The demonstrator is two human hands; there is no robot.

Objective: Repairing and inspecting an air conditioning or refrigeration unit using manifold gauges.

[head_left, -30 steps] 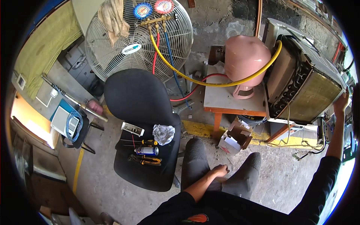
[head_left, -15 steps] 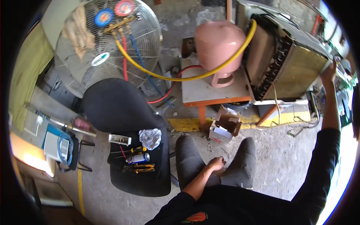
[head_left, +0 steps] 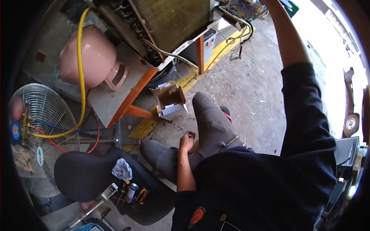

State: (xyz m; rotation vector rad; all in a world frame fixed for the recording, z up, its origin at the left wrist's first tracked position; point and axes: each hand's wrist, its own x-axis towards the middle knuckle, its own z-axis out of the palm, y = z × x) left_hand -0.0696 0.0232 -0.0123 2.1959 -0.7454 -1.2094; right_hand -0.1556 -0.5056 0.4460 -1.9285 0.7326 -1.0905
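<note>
My left hand (head_left: 187, 139) rests at my lap between my bent legs, fingers curled; what they hold, if anything, is hidden. My right arm (head_left: 289, 46) reaches up past the top edge beside an opened cooling unit (head_left: 173, 19) with exposed coils, its hand out of view. A pink gas cylinder (head_left: 86, 57) stands on a wooden table (head_left: 131, 92), a yellow hose (head_left: 81, 50) crossing it. To my left, a black chair (head_left: 150, 208) carries a crumpled cloth (head_left: 121, 169), a spray can (head_left: 132, 192), pliers (head_left: 142, 196) and a screwdriver.
A large fan (head_left: 58, 115) with gauges and hoses is at the left. An open cardboard box (head_left: 169, 100) lies on the concrete floor beside the table. Cables (head_left: 239, 38) hang near the unit. A vehicle wheel (head_left: 350, 124) shows in the bright opening at right.
My view has swung right, moving the fan, cylinder and unit leftward. My right hand, at the unit's side earlier, has left the top of the frame. My left hand stays at my lap.
</note>
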